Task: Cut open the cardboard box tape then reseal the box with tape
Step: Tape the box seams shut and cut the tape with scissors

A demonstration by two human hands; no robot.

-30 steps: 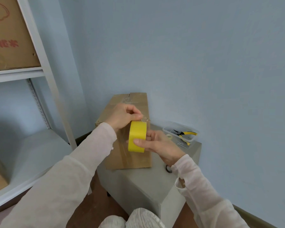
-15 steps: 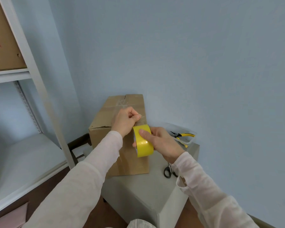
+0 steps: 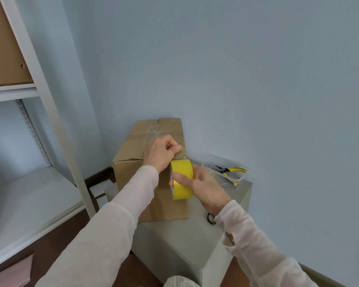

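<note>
Compared with a second ago, holds the tape roll [image 3: 182, 179] lower and tilted against the near face of the cardboard box [image 3: 137, 141], set on a grey stool [image 3: 180, 235] in the wall corner. Clamps the roll in the right hand [image 3: 205, 189], thumb across the yellow band; pinches the free tape end in the left hand [image 3: 161, 151] at the box's top near edge. Risks a twisted, self-stuck strip if slackened, a crooked seal if pulled off-line. Little room rightward: clear tub [image 3: 226, 170] and scissors [image 3: 211, 218] just beside. Open room downward and toward the body.
</note>
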